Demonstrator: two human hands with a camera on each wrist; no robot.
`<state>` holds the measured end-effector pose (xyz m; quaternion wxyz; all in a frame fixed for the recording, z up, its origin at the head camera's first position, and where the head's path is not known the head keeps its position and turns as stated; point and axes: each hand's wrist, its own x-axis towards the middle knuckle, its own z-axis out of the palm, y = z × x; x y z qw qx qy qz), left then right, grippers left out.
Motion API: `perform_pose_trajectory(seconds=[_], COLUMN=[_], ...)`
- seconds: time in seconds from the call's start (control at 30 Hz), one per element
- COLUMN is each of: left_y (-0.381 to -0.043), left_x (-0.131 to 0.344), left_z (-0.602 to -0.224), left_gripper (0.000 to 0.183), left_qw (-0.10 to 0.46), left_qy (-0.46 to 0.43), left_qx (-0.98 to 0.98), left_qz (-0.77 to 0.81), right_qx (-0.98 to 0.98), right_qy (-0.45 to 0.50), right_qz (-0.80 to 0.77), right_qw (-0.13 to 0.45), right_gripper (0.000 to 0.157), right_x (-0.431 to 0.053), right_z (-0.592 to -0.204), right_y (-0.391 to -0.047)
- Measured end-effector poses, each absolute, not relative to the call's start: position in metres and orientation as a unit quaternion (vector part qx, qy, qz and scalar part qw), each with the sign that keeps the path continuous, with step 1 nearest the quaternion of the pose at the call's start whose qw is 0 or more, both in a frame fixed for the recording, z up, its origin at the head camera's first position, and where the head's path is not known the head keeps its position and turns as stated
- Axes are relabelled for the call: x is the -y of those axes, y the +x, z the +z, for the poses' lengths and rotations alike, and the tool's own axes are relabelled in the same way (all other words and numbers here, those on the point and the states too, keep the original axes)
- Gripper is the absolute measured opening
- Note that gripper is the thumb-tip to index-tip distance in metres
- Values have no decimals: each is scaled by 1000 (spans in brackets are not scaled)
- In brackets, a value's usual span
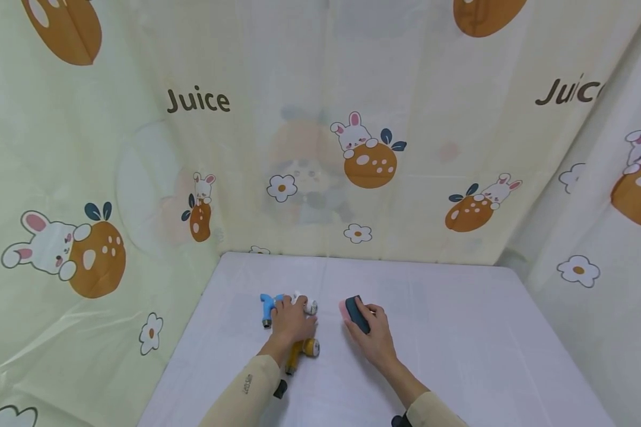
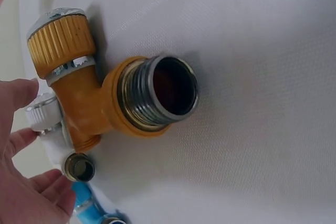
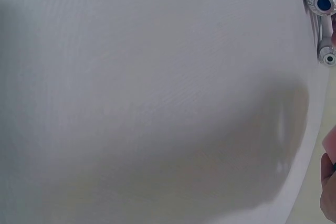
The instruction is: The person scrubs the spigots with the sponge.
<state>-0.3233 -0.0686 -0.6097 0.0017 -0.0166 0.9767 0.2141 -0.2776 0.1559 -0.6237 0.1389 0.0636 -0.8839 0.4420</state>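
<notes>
White-covered table [image 1: 432,332] | white valve [image 2: 52,141] on it at left hand [image 1: 289,323], can't tell if gripped | orange valve [image 2: 84,103], blue valve [image 1: 267,308] crowd close: sideways lift could knock either | right hand [image 1: 374,341], apart, clamped on dark-and-pink sponge [image 1: 357,314]

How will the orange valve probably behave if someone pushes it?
The orange valve looks like one hard piece, so probably stiff. Its metallic threaded end suggests some weight for its size. Its protruding knob may make it pivot instead of rolling.

2 cream sleeves [image 1: 237,398], dark lettering [image 1: 248,384]
</notes>
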Motion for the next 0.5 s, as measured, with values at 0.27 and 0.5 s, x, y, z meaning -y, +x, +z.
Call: perform_pose_trajectory(seconds=[0.27, 0.5], left_y=[-320, -325], left_x=[64, 57], left_z=[-606, -610], left_gripper=[48, 38], left_qw=[-10, -14], left_qy=[3, 3], left_qx=[-974, -980], left_qz=[227, 197], right_qx=[883, 883], right_qy=[57, 54], right_qz=[449, 450], right_qw=[123, 120], right_gripper=[65, 65], right_x=[-155, -156], right_z=[-624, -626], right_y=[-278, -278])
